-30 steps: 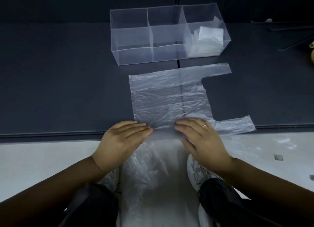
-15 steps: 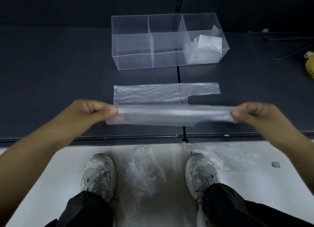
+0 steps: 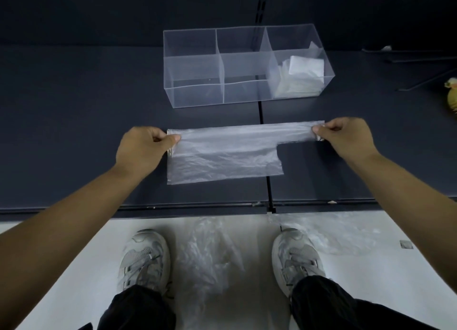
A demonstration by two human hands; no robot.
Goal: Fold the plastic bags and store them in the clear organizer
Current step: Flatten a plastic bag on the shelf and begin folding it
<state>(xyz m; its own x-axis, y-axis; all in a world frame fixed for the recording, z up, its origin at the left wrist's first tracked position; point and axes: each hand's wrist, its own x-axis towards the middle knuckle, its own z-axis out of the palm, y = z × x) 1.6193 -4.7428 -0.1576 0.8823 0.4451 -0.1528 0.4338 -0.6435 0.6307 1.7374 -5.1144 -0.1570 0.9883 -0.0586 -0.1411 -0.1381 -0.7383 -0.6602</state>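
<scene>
A translucent plastic bag (image 3: 225, 161) lies on the dark table, folded in half lengthwise with its handles stacked along the far edge. My left hand (image 3: 144, 149) pinches the bag's far left corner. My right hand (image 3: 346, 138) pinches the handle end at the far right. Behind the bag stands the clear organizer (image 3: 195, 94) with three compartments. Folded bags (image 3: 300, 78) fill its right compartment; the left and middle ones hold nothing.
The dark table (image 3: 74, 131) ends at a front edge near my feet. Loose plastic bags (image 3: 210, 255) lie on the white floor between and right of my shoes. A yellow object (image 3: 452, 94) sits at the far right edge.
My hands lifted the bag's near edge, carried it away from me and laid it over the far edge, folding the bag in half. Both hands now pinch the far corners.
</scene>
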